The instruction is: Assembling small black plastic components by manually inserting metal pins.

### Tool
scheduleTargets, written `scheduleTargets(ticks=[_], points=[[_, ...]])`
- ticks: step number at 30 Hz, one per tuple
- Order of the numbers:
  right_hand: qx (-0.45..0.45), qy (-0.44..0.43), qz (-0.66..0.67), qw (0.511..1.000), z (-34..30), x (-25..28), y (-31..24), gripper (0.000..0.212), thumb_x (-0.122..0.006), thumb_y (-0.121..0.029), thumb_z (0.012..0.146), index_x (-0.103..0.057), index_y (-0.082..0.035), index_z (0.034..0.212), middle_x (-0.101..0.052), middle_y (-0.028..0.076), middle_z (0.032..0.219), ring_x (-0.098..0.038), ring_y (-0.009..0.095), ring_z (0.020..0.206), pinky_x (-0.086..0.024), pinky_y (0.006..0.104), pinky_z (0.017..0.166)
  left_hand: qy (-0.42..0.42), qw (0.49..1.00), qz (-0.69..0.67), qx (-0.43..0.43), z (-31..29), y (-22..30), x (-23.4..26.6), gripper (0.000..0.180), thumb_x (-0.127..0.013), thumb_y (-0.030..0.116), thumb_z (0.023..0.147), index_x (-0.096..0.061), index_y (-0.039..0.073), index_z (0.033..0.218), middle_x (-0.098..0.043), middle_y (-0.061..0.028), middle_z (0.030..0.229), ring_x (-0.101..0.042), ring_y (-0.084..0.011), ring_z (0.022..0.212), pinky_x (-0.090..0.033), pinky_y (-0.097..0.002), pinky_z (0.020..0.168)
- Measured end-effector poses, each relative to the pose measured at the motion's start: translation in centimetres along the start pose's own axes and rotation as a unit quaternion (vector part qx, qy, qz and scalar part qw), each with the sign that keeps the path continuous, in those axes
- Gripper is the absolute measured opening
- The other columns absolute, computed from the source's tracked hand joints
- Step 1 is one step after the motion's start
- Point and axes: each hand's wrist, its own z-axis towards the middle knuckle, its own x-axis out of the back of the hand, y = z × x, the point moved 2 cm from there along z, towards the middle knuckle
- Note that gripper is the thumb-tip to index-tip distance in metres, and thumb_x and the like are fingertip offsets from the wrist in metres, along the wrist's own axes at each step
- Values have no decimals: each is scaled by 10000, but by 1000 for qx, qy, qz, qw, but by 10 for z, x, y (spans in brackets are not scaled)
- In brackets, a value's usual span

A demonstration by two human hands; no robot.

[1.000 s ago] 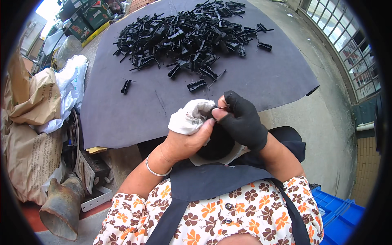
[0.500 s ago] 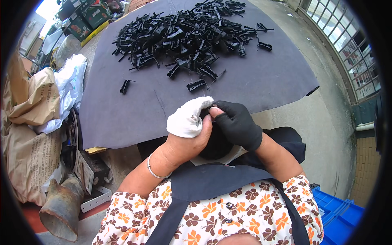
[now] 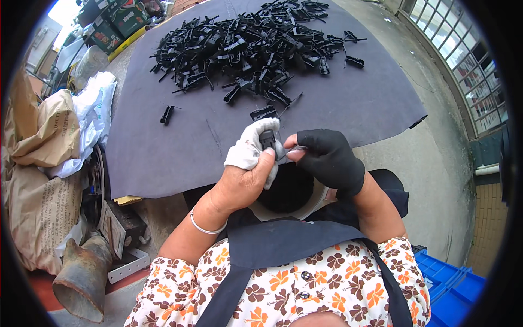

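Note:
My left hand [image 3: 248, 169], in a white cloth glove with the thumb bare, is closed round a small black plastic part [image 3: 267, 140]. My right hand [image 3: 332, 163] wears a black glove with bare fingertips. Between its thumb and forefinger it pinches a thin dark strip [image 3: 295, 149] beside the part; whether the two are joined I cannot make out. Both hands are above a pale bucket [image 3: 261, 212] with a dark inside. Just beyond them, a similar black part [image 3: 263, 113] lies on the grey-covered table [image 3: 163, 158].
A large heap of black parts [image 3: 245, 49] covers the table's far side, and one single part [image 3: 166, 115] lies at the left. Paper sacks [image 3: 41, 207] and a rusty pipe piece [image 3: 81, 278] stand on the left. Blue crates [image 3: 452, 289] are at the lower right.
My hands have moved slightly apart, the right one to the right. My left hand has turned, so the black part now shows in it, and more of the bucket is visible.

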Motion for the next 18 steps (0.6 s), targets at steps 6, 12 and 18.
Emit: scheduleTargets(ticks=[6,12,18], points=[[-113,-27,133,984,1,-3,-2,150,-678,-35,773,-606,-35,904,-526,-59,725,-440,24,669,-388,193,608,-49,997,-57,33,-1,6,-9,294,-467,67,887,-443,-30,1163,-531,7,728,-447,-34,585,-398,-191,548],[-99,-73,67,990,4,-2,-12,138,-575,-142,862,-594,-5,860,-552,32,685,-476,78,654,-416,263,608,6,1000,20,17,0,-2,-8,242,-451,48,859,-476,-20,1090,-536,-12,759,-458,-43,633,-408,-198,578],[-131,-78,50,987,3,-9,-4,203,-534,-158,884,-628,21,906,-619,94,710,-528,121,651,-443,293,639,61,976,187,-97,1,-5,-15,213,-484,37,816,-488,-19,1021,-577,-130,745,-569,-227,645,-479,-312,639]])
